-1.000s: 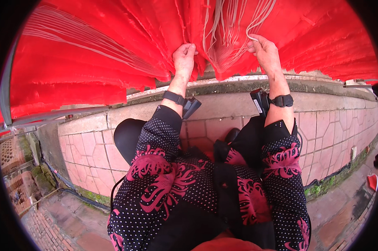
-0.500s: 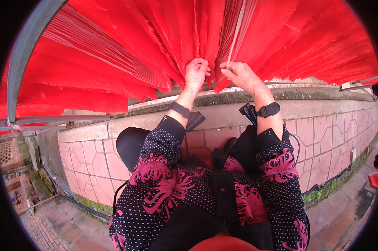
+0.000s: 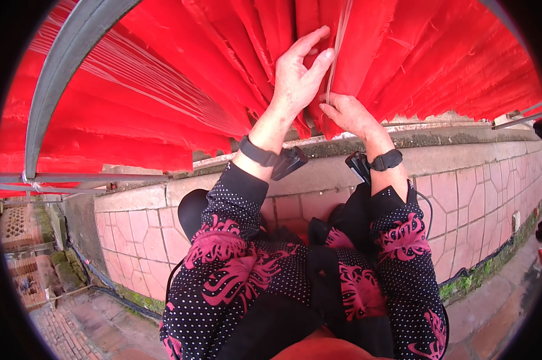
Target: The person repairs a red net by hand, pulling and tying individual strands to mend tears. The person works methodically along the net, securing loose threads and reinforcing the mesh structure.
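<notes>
Long red cloth strips (image 3: 181, 78) hang in folds over a grey metal rail (image 3: 57, 78) and fill the upper half of the view. My left hand (image 3: 298, 75) is raised against the strips, its fingers spread and its thumb beside a pale thread bundle (image 3: 338, 48). Just below and to the right, my right hand (image 3: 349, 114) pinches the lower end of that thread bundle at the edge of a red strip. Both wrists wear black bands with small black devices clipped on. My sleeves are black with white dots and pink patterns.
A low wall of pink tiles (image 3: 139, 234) with a stone cap runs below the cloth. A thin metal bar (image 3: 48, 178) sticks out at the left. Beneath lie brick paving (image 3: 72, 324), a mossy strip and a black cable (image 3: 481, 264) along the wall's foot.
Both hands have moved together toward the middle of the cloth. My left hand rose and spread its fingers on the strips, while my right hand dropped lower and pinched the thread.
</notes>
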`<state>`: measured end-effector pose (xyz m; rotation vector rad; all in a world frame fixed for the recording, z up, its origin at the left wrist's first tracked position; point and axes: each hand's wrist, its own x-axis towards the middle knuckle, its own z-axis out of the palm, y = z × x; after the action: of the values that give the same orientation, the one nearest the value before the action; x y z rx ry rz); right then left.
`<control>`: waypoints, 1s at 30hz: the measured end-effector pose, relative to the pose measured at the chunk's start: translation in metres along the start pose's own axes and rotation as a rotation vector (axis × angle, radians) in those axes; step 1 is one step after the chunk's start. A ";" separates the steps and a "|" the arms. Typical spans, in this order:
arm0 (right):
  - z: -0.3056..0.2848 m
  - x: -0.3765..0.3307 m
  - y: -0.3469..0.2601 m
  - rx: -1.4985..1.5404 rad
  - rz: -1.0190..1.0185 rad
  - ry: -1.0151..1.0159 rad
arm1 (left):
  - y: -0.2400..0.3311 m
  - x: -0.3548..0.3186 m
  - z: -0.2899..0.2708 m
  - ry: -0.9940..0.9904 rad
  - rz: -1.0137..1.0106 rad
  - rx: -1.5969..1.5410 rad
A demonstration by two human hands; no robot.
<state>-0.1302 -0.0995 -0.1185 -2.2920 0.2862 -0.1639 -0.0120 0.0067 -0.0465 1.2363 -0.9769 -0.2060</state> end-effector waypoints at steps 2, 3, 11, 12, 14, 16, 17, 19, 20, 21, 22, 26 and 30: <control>0.000 0.000 -0.004 0.018 0.017 0.068 | 0.005 0.012 0.003 0.004 -0.093 -0.120; 0.000 0.000 -0.006 0.043 0.002 0.094 | 0.007 0.017 0.003 0.000 -0.033 -0.073; -0.013 -0.004 -0.028 0.152 -0.034 0.305 | 0.021 0.031 0.005 -0.096 -0.143 -0.105; -0.014 -0.003 -0.031 0.162 -0.055 0.356 | 0.021 0.031 0.006 -0.113 -0.176 -0.145; -0.015 -0.002 -0.035 0.201 -0.139 0.463 | 0.021 0.030 0.006 -0.124 -0.200 -0.108; -0.016 -0.003 -0.036 0.237 -0.120 0.489 | 0.020 0.029 0.006 -0.129 -0.231 -0.095; -0.017 -0.002 -0.036 0.257 -0.095 0.493 | 0.020 0.028 0.006 -0.126 -0.254 -0.095; -0.018 -0.002 -0.035 0.286 -0.117 0.502 | 0.019 0.025 0.004 -0.137 -0.303 -0.098; -0.018 -0.002 -0.035 0.302 -0.124 0.504 | 0.018 0.023 0.002 -0.150 -0.329 -0.101; -0.017 -0.001 -0.035 0.324 -0.149 0.524 | 0.018 0.022 0.001 -0.161 -0.369 -0.114; -0.017 0.000 -0.035 0.346 -0.171 0.544 | 0.017 0.020 0.000 -0.158 -0.343 -0.140; -0.014 0.001 -0.036 0.417 -0.240 0.613 | 0.013 0.013 -0.003 -0.130 -0.316 -0.181; -0.016 -0.002 -0.039 0.464 -0.206 0.594 | 0.013 0.007 -0.007 -0.107 -0.336 -0.250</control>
<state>-0.1297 -0.0845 -0.0789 -1.7622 0.2741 -0.9241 -0.0074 0.0120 -0.0317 1.1593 -0.8011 -0.6452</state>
